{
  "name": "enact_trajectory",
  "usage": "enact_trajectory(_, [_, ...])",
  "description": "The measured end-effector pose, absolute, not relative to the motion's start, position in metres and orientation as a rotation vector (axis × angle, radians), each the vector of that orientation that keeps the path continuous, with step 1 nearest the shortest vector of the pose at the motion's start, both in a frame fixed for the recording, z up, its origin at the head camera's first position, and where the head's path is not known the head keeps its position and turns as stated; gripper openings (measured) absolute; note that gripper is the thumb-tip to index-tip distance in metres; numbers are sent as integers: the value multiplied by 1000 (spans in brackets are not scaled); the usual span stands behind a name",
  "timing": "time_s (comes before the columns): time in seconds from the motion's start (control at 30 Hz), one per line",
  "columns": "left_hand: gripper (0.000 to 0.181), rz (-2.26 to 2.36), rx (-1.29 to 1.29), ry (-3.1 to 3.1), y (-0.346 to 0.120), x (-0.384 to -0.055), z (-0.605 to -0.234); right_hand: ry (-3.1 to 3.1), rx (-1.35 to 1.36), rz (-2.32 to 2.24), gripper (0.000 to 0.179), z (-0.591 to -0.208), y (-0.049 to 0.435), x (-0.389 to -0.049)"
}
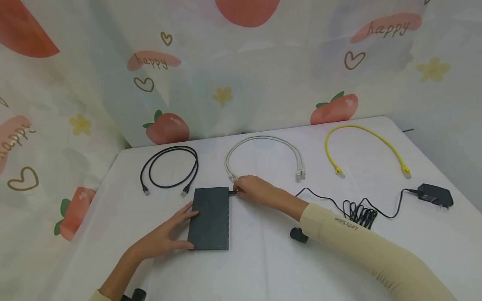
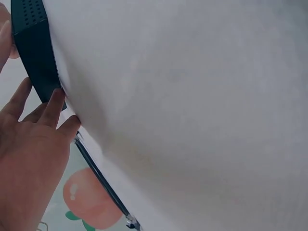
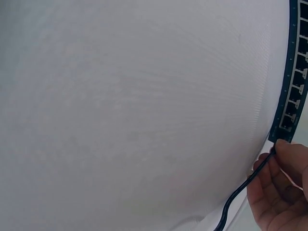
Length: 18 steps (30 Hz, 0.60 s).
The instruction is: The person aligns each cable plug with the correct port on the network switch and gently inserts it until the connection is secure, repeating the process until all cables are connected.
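Observation:
A dark flat network switch (image 1: 208, 219) lies on the white table in the head view, a row of ports (image 3: 298, 79) along its right side. My left hand (image 1: 165, 234) rests against its left side, fingers spread and fairly straight, thumb at the near corner; the left wrist view shows the fingertips along the switch's edge (image 2: 38, 53). At the far end of the port side, my right hand (image 1: 256, 189) pinches the black plug (image 1: 233, 192) of a power cord (image 3: 233, 199) between thumb and fingers. The plug's tip is at the switch, and the fingers partly hide it.
The cord leads to a tied bundle (image 1: 359, 213) and a black power adapter (image 1: 434, 195) on the right. Along the back lie a coiled black network cable (image 1: 197, 163), a light grey one (image 1: 263, 136) and a yellow one (image 1: 354, 126). A patterned cloth (image 1: 263, 75) hangs behind.

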<state>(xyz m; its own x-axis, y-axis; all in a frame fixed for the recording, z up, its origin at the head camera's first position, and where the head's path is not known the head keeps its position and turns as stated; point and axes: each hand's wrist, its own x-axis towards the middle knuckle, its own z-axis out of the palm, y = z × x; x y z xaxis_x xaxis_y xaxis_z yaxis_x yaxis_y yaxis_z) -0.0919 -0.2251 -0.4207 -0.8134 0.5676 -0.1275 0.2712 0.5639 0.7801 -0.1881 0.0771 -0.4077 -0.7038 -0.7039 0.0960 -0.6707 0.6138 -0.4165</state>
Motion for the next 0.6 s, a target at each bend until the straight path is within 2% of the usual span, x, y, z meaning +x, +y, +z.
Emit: enact_trajectory(0.6, [77, 1193, 689, 2389, -228, -93, -426, 2744, -1164, -639, 19, -403, 82, -188])
